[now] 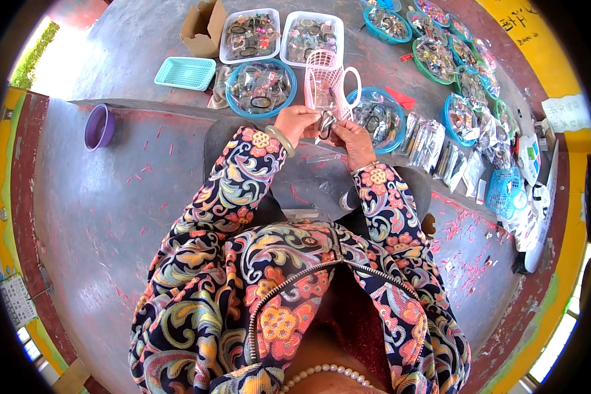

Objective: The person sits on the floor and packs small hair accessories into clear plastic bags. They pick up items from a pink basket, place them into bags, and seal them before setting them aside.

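Both my hands meet in front of me over a small black looped band (326,123), which seems to be a hair tie. My left hand (295,123) pinches its left side between thumb and fingers, and my right hand (356,142) pinches the right side. Something clear, perhaps a small plastic bag, shows around it. Just beyond my fingers is a pink lattice basket (321,59) with a handle loop. A round blue basket (292,84) of bagged bands lies past my left hand. Another blue basket (400,113) sits past my right hand.
Two white trays (281,38) of bagged items, a cardboard box (203,29) and a turquoise tray (185,72) stand farther off. Several filled round baskets and packets (421,141) spread along the right. A purple tub (99,128) is at the left; red scraps litter the floor.
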Tool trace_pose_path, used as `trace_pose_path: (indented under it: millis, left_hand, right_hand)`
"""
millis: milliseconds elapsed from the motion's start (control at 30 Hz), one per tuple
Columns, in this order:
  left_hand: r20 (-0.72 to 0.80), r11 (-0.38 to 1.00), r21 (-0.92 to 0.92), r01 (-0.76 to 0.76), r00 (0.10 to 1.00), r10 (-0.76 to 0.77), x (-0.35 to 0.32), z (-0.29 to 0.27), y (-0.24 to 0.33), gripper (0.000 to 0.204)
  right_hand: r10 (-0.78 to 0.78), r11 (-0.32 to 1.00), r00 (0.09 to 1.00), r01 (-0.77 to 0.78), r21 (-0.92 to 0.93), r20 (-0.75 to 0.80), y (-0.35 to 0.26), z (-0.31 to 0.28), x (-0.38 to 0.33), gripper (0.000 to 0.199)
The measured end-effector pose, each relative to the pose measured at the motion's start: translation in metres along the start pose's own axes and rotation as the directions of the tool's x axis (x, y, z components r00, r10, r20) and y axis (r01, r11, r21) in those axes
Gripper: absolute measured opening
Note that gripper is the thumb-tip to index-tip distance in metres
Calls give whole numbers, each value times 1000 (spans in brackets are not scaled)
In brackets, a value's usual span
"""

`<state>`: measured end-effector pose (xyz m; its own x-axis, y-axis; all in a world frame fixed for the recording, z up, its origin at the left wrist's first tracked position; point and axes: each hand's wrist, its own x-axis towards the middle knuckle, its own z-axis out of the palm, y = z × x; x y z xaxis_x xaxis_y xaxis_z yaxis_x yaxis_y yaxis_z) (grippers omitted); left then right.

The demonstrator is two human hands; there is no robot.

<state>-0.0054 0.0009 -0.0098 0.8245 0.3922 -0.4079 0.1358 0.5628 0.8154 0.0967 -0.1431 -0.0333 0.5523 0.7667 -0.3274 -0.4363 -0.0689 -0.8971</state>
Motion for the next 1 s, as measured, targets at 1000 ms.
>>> trace_pose_path:
  millis: [1000]
  left_hand:
    - [-54,978,210,-1,998,13,-1,4,-1,19]
  right_hand:
    - [-37,998,993,42,39,-112,-14,14,-10,13]
